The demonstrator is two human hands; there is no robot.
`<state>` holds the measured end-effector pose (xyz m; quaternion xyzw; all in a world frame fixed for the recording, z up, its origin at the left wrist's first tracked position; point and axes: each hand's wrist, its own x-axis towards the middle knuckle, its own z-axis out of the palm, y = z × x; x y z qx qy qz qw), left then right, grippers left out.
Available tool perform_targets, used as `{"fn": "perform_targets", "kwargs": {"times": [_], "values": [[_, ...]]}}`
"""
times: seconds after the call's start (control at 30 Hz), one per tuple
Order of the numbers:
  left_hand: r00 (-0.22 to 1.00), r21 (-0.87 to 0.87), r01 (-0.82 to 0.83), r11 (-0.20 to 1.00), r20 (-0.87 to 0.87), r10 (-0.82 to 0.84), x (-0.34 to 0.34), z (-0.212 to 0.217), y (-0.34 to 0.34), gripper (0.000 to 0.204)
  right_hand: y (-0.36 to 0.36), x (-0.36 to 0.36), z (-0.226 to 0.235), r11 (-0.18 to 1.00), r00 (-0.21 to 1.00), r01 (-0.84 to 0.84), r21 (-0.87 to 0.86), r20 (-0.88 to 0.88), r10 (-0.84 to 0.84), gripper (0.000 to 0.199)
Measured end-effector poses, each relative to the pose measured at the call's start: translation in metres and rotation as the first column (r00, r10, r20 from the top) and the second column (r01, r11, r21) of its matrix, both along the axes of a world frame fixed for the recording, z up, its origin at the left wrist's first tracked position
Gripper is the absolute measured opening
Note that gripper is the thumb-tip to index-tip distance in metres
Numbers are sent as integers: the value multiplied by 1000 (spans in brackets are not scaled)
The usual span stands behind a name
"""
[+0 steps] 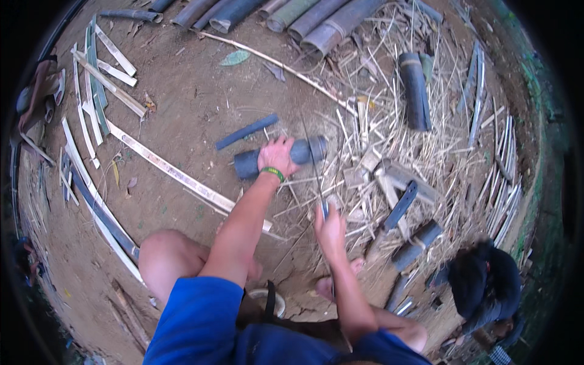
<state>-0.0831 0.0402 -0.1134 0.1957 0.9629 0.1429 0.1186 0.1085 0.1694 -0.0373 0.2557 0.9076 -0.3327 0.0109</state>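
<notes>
My left hand (277, 157), with a green band at the wrist, presses and grips a dark bamboo section (248, 165) lying on the ground. In my right hand (330, 230) is the handle of a long, thin-bladed saw (317, 172). Its blade crosses the bamboo near the right end, to the right of my left hand. Its teeth are too fine to make out. Just beyond the section, a narrow dark bamboo piece (246, 131) lies on the soil.
Pale bamboo shavings (359, 201) cover the ground at the right, with a dark tube (415, 91) and a short section (417, 244) among them. Thick bamboo tubes (340, 25) lie at the far side. Split strips (170, 168) lie left. Another person (486, 283) crouches at lower right.
</notes>
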Motion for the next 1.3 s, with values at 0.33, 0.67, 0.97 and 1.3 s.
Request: {"fn": "perform_targets", "kwargs": {"times": [0.33,0.67,0.97,1.3], "values": [[998,-4,-13,1000,59,14,-10,4,2,78,4,12,2,996,986,56,-72,158,-44,38],[994,6,-42,999,105,41,-24,12,7,82,13,20,-5,999,998,0,-32,61,2,34],[986,-18,73,997,150,-69,-27,20,14,81,27,-108,-16,999,998,-4,-31,59,6,44],[999,-94,21,995,-47,-25,40,22,5,95,21,20,44,958,983,184,-220,18,-185,35]]}}
